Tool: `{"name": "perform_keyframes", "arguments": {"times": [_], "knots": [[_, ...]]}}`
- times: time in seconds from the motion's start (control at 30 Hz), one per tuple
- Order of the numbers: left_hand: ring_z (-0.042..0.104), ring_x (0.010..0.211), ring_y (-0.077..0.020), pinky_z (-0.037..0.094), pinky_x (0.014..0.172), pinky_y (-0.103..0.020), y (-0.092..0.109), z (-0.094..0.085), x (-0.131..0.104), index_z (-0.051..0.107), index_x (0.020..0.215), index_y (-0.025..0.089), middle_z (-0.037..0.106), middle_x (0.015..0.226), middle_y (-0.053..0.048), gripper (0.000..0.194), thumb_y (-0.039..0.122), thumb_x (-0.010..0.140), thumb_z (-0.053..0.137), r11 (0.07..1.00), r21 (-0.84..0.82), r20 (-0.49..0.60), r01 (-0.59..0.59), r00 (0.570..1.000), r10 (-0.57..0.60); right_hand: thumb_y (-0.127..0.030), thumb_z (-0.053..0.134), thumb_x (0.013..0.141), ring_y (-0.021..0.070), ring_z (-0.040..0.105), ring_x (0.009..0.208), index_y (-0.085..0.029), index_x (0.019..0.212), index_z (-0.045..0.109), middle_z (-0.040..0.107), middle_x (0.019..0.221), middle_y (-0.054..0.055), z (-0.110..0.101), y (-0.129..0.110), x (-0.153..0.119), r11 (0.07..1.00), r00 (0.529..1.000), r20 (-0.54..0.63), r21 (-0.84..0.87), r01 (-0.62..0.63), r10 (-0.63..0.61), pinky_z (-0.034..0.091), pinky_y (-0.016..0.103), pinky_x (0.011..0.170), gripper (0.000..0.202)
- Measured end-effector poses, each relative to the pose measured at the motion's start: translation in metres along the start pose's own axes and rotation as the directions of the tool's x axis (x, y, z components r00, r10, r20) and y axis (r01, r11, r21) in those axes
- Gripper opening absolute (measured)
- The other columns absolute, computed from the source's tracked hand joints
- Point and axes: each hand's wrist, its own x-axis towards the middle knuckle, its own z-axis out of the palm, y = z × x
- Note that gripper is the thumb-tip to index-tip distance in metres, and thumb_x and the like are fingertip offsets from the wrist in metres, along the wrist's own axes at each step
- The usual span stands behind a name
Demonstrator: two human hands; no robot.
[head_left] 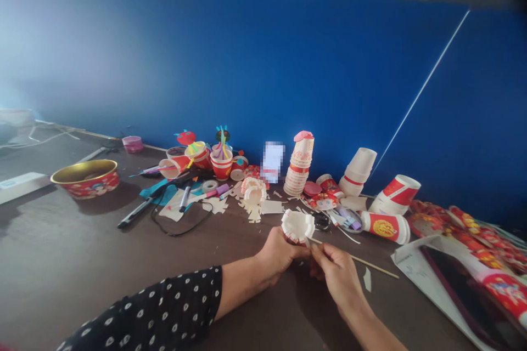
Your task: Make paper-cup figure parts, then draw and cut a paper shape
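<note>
The left hand (276, 255) is curled round a white paper cup (298, 226), low in the middle of the frame, most likely to keep it from wobbling or turning. The cup's open top faces up and its edge is cut into little flaps. The right hand (336, 269) is nearly closed, with the thumb and a finger pinched on a small pale strip (308, 243) at the near edge of the cup. I can't tell if that strip is a flap of the cup or a loose bit. The left hand's fingers are mostly hidden. A thin stick (376, 267) runs out past the right hand; I can't tell if the hand touches it. Just above the cup, another cut cup (254, 193) sits among paper scraps (217, 204) on the dark surface (102, 258). A tall stack of cups (299, 170) stands by the blue wall (247, 66), maybe so they take up less room. The red and gold bowl (96, 189) sits at the left, well apart from the hands, perhaps to be out of the way.
</note>
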Motion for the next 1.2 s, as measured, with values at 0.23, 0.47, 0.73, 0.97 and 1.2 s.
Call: {"name": "perform_keyframes", "arguments": {"times": [0.23,0.47,0.73,0.97,1.2], "knots": [[0.045,0.042,-0.008,0.035,0.045,-0.022,-0.001,-0.005,0.005,0.055,0.05,0.011,0.053,0.046,0.002,0.012,0.008,0.047,0.066,0.998,0.058,-0.088,0.032,0.996,-0.027,-0.052,0.042,0.079,0.0183,0.058,0.044,-0.017,0.06,0.058,0.061,0.052,0.004,-0.002,-0.001,0.002,0.999,0.999,0.008,-0.017,-0.041,0.041,0.044,0.025,0.041,0.043],[0.045,0.043,-0.0085,0.034,0.046,-0.023,-0.003,-0.01,0.009,0.054,0.053,0.012,0.052,0.047,0.002,0.016,0.012,0.046,0.069,0.996,-0.014,-0.115,0.093,0.989,-0.094,-0.042,0.056,0.075,0.0174,0.06,0.052,-0.018,0.081,0.059,0.065,0.064,0.003,-0.002,0.001,0.002,0.991,0.991,0.019,0.004,0.133,-0.133,0.046,0.024,0.047,0.025],[0.04,0.041,-0.0058,0.029,0.045,-0.021,-0.003,-0.009,0.006,0.052,0.049,0.012,0.049,0.043,0.004,0.016,0.012,0.047,0.068,0.998,0.002,-0.087,0.067,0.994,-0.067,-0.039,0.055,0.076,0.0168,0.059,0.053,-0.018,0.08,0.059,0.065,0.066,0.004,0.0,-0.002,0.001,0.989,0.989,0.022,0.022,0.148,-0.148,0.047,0.025,0.049,0.022],[0.043,0.042,-0.0068,0.032,0.046,-0.022,-0.003,-0.008,0.007,0.054,0.053,0.012,0.053,0.046,0.002,0.017,0.016,0.049,0.07,0.998,0.008,-0.098,0.056,0.994,-0.055,-0.04,0.054,0.076,0.0177,0.061,0.054,-0.017,0.086,0.06,0.069,0.074,0.007,0.0,-0.004,0.0,0.991,0.991,0.035,0.033,0.127,-0.128,0.048,0.026,0.05,0.026],[0.045,0.041,-0.0074,0.033,0.044,-0.021,-0.003,-0.007,0.006,0.056,0.056,0.011,0.054,0.047,0.001,0.02,0.02,0.049,0.072,0.996,-0.016,-0.111,0.088,0.99,-0.089,-0.044,0.054,0.076,0.0178,0.06,0.05,-0.018,0.075,0.063,0.067,0.06,0.004,-0.001,-0.003,-0.001,0.983,0.986,-0.021,-0.075,0.165,-0.167,0.047,0.024,0.047,0.027]]}}
